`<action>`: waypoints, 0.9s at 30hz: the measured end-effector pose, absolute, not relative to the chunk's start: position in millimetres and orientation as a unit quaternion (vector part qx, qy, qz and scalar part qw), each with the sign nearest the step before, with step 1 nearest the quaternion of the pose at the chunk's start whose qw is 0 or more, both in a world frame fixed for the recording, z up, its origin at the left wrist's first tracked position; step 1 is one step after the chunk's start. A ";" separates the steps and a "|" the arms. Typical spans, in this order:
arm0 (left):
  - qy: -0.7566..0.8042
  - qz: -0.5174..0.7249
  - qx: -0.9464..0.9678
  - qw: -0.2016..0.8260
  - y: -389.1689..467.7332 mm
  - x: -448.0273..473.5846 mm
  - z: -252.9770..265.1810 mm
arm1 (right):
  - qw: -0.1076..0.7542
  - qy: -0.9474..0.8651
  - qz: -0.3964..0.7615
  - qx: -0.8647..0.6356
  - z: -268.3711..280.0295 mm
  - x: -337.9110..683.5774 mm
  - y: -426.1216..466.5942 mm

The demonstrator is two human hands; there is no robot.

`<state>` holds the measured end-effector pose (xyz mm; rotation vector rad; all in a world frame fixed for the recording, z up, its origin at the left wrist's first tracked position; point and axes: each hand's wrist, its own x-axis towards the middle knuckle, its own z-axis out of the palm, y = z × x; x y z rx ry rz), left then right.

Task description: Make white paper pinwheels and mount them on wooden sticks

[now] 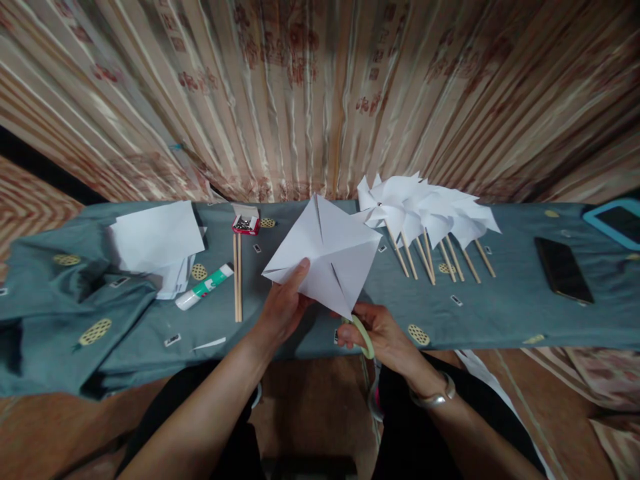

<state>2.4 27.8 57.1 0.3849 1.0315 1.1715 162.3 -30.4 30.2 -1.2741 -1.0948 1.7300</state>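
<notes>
My left hand (287,303) pinches a white paper square (345,247) near its lower left side, thumb on top and fingers underneath. Slits run inward from several of its corners toward the middle. Below the square's near corner, my right hand (373,333) is closed round the light green handles of a pair of scissors (367,337). The paper hides the scissors' blades. To the right of the square lie several white paper pinwheels (425,207) on wooden sticks, overlapping in a row.
At left are a stack of white paper (157,233), a glue stick (205,287), two wooden sticks (237,277), and a small red box (246,221) of metal pins. A phone (563,270) and a blue-framed device (615,223) lie at right on the green cloth (505,313). A curtain (320,100) hangs behind.
</notes>
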 end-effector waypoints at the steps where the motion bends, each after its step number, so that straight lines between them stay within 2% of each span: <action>1: 0.460 0.525 0.174 0.694 27.6 1.9 56.8 | 0.356 -0.423 0.671 -0.494 30.5 162.1 -30.1; 27: 0.453 0.525 0.179 0.698 28.3 -0.3 50.8 | 0.356 -0.389 0.681 -0.509 31.2 159.9 -29.4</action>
